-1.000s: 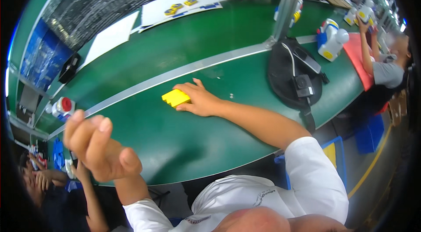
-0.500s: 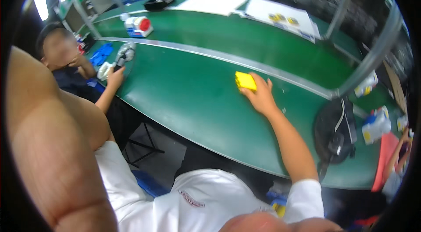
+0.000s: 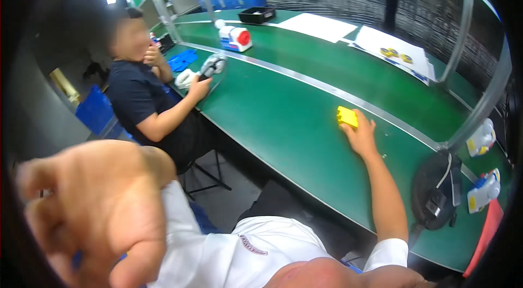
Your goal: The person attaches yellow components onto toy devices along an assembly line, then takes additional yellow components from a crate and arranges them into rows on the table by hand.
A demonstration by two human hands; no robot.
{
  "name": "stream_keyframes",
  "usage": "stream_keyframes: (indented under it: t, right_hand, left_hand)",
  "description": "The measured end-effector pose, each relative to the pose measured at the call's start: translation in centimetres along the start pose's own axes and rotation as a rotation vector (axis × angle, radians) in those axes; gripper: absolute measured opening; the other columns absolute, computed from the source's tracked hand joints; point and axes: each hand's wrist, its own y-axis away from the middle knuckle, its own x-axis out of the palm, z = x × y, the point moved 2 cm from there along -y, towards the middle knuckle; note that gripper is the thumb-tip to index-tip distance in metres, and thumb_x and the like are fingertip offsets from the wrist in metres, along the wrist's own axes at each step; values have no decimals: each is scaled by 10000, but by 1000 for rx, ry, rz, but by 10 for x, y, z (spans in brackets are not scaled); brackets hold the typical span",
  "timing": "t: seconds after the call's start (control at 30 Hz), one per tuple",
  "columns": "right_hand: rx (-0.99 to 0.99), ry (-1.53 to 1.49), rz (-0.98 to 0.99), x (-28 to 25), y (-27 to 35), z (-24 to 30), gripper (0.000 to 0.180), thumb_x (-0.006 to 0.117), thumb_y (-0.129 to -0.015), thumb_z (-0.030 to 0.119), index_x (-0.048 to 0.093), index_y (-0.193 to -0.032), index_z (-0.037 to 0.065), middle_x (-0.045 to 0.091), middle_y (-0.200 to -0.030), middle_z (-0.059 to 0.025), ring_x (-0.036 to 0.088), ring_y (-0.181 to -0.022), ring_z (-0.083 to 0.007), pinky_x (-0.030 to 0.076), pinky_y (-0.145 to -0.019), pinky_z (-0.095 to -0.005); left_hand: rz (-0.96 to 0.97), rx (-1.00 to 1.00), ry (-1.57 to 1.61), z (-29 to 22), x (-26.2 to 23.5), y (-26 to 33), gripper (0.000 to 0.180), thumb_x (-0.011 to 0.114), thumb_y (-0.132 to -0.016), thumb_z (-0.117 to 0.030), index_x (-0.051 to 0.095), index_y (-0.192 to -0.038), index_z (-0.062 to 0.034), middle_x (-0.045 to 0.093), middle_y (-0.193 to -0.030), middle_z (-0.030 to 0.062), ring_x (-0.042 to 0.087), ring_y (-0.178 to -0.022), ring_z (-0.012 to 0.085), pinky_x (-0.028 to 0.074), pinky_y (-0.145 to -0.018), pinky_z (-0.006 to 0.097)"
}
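A small yellow block lies on the green table, close to the metal strip that runs along it. My right hand rests flat on the table with its fingertips against the block's near side, not gripping it. The right arm reaches out straight from a white sleeve. My left hand is raised close to the camera at the lower left, large and blurred. Its fingers are loosely apart and nothing shows in it.
A co-worker in a dark shirt sits at the table's left end, one hand on a small grey device. A white and red unit, a black tray and white sheets lie farther back. A black bag and two white devices sit right.
The view has swung further left, bringing the co-worker nearer the middle. My left hand has come close to the camera. My right hand stays at the yellow block.
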Motion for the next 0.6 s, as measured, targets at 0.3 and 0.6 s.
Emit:
stream_keyframes:
  t: [0.3,0.6]
  right_hand:
    - [38,-2,-8,-12,6,2,619,727,-844,248,474,-1382,72,634,-1223,-180,578,-1159,-331,164,-1167,-538]
    - [97,-19,67,-9,3,-16,626,636,-940,251,377,-1484,82,562,-1347,-182,520,-1256,-328,191,-1168,-520]
  left_hand:
    - [728,-883,470,-70,111,228,286,697,-788,-193,656,-1027,-41,649,-953,140,626,-882,301,483,-818,398]
    - [1200,-1305,1088,-176,215,383,529,595,-921,-357,516,-1323,-22,561,-1235,206,531,-1164,358,426,-1007,426]
